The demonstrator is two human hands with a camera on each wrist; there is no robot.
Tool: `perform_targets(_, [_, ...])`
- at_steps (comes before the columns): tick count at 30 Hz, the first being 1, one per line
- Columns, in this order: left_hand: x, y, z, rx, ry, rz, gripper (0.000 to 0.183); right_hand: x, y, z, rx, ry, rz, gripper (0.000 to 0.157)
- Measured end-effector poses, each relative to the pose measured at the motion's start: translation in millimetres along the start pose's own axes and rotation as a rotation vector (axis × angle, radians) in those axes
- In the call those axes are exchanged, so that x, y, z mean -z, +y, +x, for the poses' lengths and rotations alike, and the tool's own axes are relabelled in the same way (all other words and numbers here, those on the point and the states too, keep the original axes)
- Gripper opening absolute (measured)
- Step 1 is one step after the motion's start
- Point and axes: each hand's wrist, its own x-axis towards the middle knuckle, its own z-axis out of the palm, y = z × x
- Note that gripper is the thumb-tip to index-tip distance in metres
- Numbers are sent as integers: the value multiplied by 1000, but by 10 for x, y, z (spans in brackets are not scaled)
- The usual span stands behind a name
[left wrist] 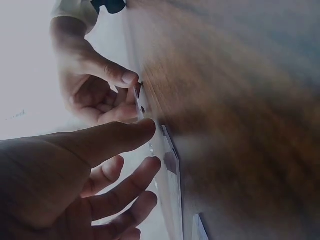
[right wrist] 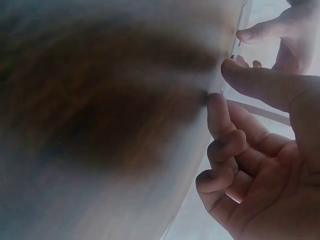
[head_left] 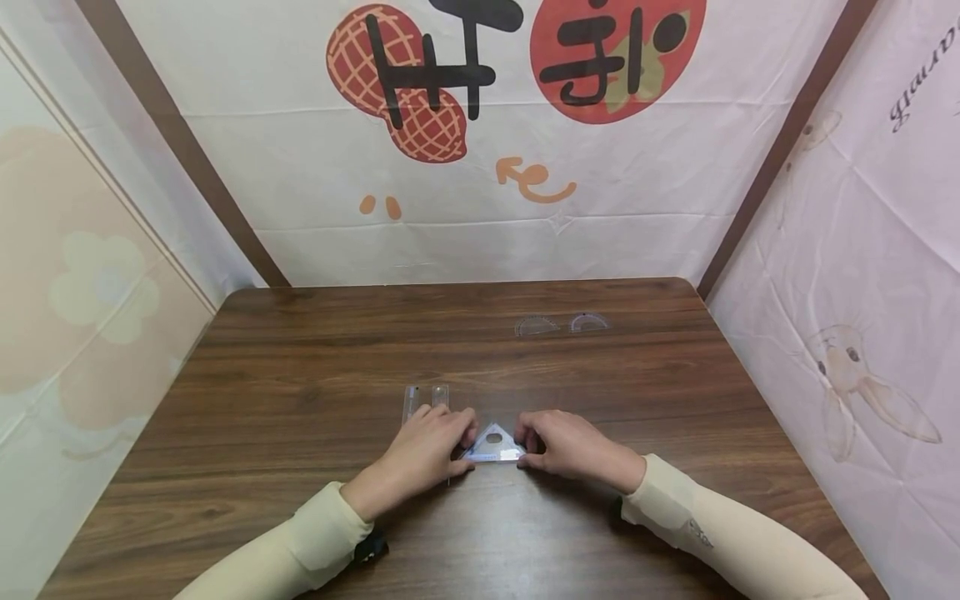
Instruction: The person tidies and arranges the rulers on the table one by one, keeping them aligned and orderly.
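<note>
Person's two hands at a clear set square on a brown wood-grain bench [head_left: 300, 358]. The set square [head_left: 495, 451], pierced by an oval hole, lies midway between the left and right edges, well apart from the far edge, its apex towards that edge. The left hand [head_left: 429, 447] pinches its left corner between thumb and fingers; the right hand [head_left: 572, 447] likewise pinches its right corner. Just beside it, on the left, two clear rulers [head_left: 410, 402] point towards the far edge, partly hidden by the left hand. Two clear protractors [head_left: 588, 324] lie side by side near the far edge, towards the far right corner. Behind hangs a printed white cloth [head_left: 637, 183].
</note>
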Motion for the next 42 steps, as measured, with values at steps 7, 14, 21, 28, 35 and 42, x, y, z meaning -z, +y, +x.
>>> perform_targets(7, [10,4,-7,-4,-7,5,47,-6,-19,21,-4,-19,3,22])
perform_targets(14, [34,8,-13,-16,-4,14,48,-18,-32,21,1,-6,-11,23])
perform_targets(21, [33,11,-21,-19,-5,27,49,-20,-30,8,5,-7,-15,23])
perform_targets(28, [30,16,-20,-11,-18,25,48,-11,-27,-4,19,-2,-11,24])
perform_targets(35, [18,15,-15,-4,-28,21,47,-17,-8,-3,34,5,-5,24])
perform_targets(42, [10,5,-8,1,-38,31,46,-18,3,5,34,-2,-3,24])
